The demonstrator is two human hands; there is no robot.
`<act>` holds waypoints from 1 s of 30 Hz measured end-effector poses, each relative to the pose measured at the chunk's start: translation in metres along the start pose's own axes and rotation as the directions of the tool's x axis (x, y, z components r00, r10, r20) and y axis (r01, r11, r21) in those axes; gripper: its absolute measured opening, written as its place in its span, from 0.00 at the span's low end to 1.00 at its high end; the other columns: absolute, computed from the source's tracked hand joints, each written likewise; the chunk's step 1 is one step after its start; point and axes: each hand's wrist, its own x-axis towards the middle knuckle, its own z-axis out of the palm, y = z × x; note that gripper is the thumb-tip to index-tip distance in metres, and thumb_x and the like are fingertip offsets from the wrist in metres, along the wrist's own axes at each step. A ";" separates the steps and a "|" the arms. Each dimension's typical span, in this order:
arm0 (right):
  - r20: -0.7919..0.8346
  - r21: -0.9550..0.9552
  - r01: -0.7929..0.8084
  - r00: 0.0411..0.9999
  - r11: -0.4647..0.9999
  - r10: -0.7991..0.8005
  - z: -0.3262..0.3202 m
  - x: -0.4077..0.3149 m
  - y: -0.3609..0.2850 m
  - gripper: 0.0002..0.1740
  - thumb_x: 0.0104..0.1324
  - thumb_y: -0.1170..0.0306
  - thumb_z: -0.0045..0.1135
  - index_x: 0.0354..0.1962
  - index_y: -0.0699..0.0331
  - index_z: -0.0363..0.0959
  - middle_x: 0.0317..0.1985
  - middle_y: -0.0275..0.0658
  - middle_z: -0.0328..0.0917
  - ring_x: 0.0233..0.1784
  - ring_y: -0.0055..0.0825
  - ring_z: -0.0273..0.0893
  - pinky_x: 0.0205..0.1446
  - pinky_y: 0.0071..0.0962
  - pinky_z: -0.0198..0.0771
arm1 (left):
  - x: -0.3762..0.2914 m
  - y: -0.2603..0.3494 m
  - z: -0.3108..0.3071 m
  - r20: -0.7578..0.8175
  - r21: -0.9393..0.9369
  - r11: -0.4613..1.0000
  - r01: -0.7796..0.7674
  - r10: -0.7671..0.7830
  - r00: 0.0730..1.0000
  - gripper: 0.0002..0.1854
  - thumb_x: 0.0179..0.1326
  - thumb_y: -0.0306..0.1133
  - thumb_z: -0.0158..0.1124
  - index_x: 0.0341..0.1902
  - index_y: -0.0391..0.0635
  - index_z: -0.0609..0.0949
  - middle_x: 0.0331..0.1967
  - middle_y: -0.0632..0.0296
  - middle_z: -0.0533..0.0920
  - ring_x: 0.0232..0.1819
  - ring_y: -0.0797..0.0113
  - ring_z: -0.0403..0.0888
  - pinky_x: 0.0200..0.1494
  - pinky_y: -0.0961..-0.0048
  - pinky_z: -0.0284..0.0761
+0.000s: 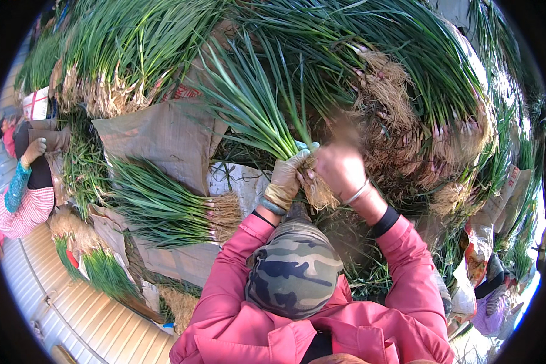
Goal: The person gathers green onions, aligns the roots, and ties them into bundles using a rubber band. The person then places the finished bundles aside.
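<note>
My left hand (288,175), in a pale glove with a bracelet at the wrist, grips a bunch of green garlic (266,120). Its long leaves fan up and to the left, and its pinkish bulbs and pale roots (319,190) hang below the fist. Close against the bunch's right side is my bare right hand (339,170), blurred by motion, wearing a bracelet. A brown smear shows above its knuckles, and whether the fingers hold anything is unclear. Below the hands, my knee (295,268) is bent in camouflage cloth.
A laid-out pile of garlic (177,204) rests on sacking (159,141) to the left. Larger heaps (132,50) lie at upper left and right, near loose roots (386,86). Another person (27,195) in a striped top sits at far left. Plastic bags (477,245) lie right.
</note>
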 end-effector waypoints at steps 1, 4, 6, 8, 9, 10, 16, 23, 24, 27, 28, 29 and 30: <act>0.065 0.234 -0.043 0.997 0.971 0.028 -0.003 -0.009 -0.013 0.07 0.60 0.69 0.52 0.27 0.60 0.76 0.19 0.40 0.73 0.24 0.39 0.74 0.30 0.38 0.71 | 0.000 0.000 0.002 -0.014 0.044 0.998 -0.055 0.056 0.998 0.08 0.60 0.28 0.64 0.41 0.42 0.78 0.37 0.53 0.84 0.30 0.64 0.83 0.27 0.73 0.79; 0.107 0.413 -0.222 0.975 0.883 0.195 0.014 -0.036 0.016 0.07 0.59 0.66 0.55 0.29 0.61 0.77 0.28 0.42 0.79 0.31 0.41 0.78 0.35 0.38 0.73 | -0.009 0.012 -0.003 -0.068 0.010 0.999 0.040 -0.039 0.997 0.08 0.61 0.32 0.62 0.38 0.39 0.79 0.31 0.55 0.83 0.26 0.68 0.81 0.23 0.74 0.76; 0.343 0.284 -0.548 0.825 0.787 0.450 0.033 -0.056 0.062 0.07 0.57 0.70 0.56 0.32 0.60 0.81 0.32 0.44 0.81 0.36 0.39 0.80 0.40 0.35 0.75 | -0.012 0.020 -0.005 -0.145 -0.007 1.000 -0.011 0.009 0.989 0.10 0.60 0.34 0.63 0.37 0.38 0.79 0.28 0.56 0.82 0.24 0.66 0.80 0.25 0.71 0.78; 0.459 0.634 -0.663 0.737 0.398 0.496 0.036 -0.055 0.075 0.18 0.62 0.64 0.57 0.46 0.65 0.77 0.41 0.42 0.82 0.40 0.32 0.81 0.42 0.28 0.75 | -0.008 0.017 -0.028 -0.028 -0.080 0.996 0.030 -0.032 0.999 0.08 0.60 0.32 0.62 0.39 0.42 0.78 0.30 0.56 0.82 0.23 0.65 0.80 0.28 0.63 0.80; 0.569 0.751 -0.658 0.683 0.049 0.458 0.035 -0.043 0.063 0.22 0.64 0.61 0.58 0.51 0.68 0.75 0.44 0.41 0.82 0.42 0.29 0.80 0.42 0.26 0.75 | -0.011 0.010 -0.030 -0.004 -0.081 0.996 0.030 -0.030 1.000 0.07 0.60 0.31 0.62 0.40 0.43 0.78 0.31 0.56 0.82 0.23 0.64 0.80 0.29 0.60 0.80; 0.559 0.767 -0.638 0.715 0.066 0.420 0.035 -0.028 0.046 0.24 0.65 0.59 0.57 0.51 0.70 0.73 0.43 0.40 0.81 0.43 0.27 0.79 0.42 0.26 0.74 | -0.016 0.008 -0.023 -0.008 -0.008 1.000 0.019 -0.019 1.000 0.06 0.60 0.31 0.62 0.39 0.45 0.78 0.33 0.57 0.82 0.25 0.63 0.81 0.28 0.60 0.79; 0.672 0.724 -0.511 0.673 -0.463 0.309 0.055 0.029 -0.001 0.20 0.67 0.62 0.55 0.49 0.69 0.71 0.40 0.36 0.79 0.40 0.20 0.76 0.44 0.23 0.71 | -0.028 -0.002 0.003 -0.003 0.312 0.941 0.135 -0.141 0.990 0.11 0.61 0.35 0.60 0.34 0.38 0.78 0.22 0.55 0.81 0.16 0.67 0.78 0.18 0.79 0.71; 0.702 0.581 -0.287 0.650 -0.762 0.291 0.076 0.001 -0.006 0.13 0.64 0.67 0.60 0.44 0.61 0.72 0.31 0.27 0.76 0.31 0.17 0.73 0.38 0.19 0.71 | -0.029 -0.013 -0.010 0.244 -0.182 0.967 0.178 -0.131 0.961 0.09 0.58 0.31 0.60 0.39 0.38 0.78 0.28 0.59 0.81 0.30 0.66 0.81 0.35 0.68 0.82; 0.674 0.612 -0.318 0.689 -0.724 0.266 0.072 -0.003 -0.003 0.10 0.65 0.65 0.59 0.40 0.60 0.72 0.30 0.27 0.75 0.31 0.17 0.73 0.38 0.19 0.70 | -0.030 -0.013 -0.010 0.196 -0.172 0.965 0.197 -0.162 0.967 0.09 0.58 0.31 0.61 0.38 0.39 0.78 0.29 0.59 0.81 0.30 0.67 0.81 0.34 0.69 0.82; 0.539 0.775 -0.295 0.771 -0.560 0.340 0.051 -0.023 -0.009 0.08 0.66 0.64 0.57 0.37 0.60 0.73 0.29 0.27 0.74 0.30 0.16 0.71 0.37 0.18 0.68 | -0.022 -0.009 -0.030 0.038 -0.102 0.968 0.228 -0.225 0.974 0.09 0.59 0.34 0.60 0.37 0.40 0.79 0.26 0.61 0.81 0.27 0.69 0.80 0.31 0.70 0.79; 0.410 0.898 -0.331 0.870 -0.291 0.273 0.037 -0.027 -0.005 0.09 0.67 0.64 0.55 0.33 0.61 0.73 0.27 0.26 0.73 0.30 0.14 0.69 0.37 0.17 0.66 | -0.024 -0.008 -0.025 0.023 0.125 0.980 0.156 -0.160 0.987 0.09 0.59 0.34 0.60 0.36 0.40 0.79 0.25 0.61 0.81 0.25 0.68 0.79 0.30 0.70 0.79; 0.415 0.906 -0.362 0.859 -0.217 0.300 0.025 -0.032 -0.005 0.10 0.68 0.64 0.54 0.32 0.62 0.74 0.27 0.26 0.73 0.30 0.13 0.67 0.37 0.17 0.65 | -0.029 -0.007 -0.021 0.026 0.347 0.935 0.075 -0.090 0.996 0.09 0.59 0.33 0.60 0.35 0.40 0.79 0.24 0.61 0.81 0.24 0.68 0.79 0.30 0.70 0.79; 0.393 0.913 -0.318 0.854 -0.256 0.342 0.017 -0.036 -0.002 0.10 0.68 0.64 0.53 0.32 0.62 0.73 0.27 0.27 0.73 0.30 0.14 0.68 0.37 0.17 0.65 | -0.030 0.001 -0.006 -0.014 0.091 0.962 0.257 -0.257 0.966 0.07 0.58 0.31 0.59 0.35 0.39 0.79 0.24 0.59 0.81 0.22 0.67 0.79 0.28 0.72 0.79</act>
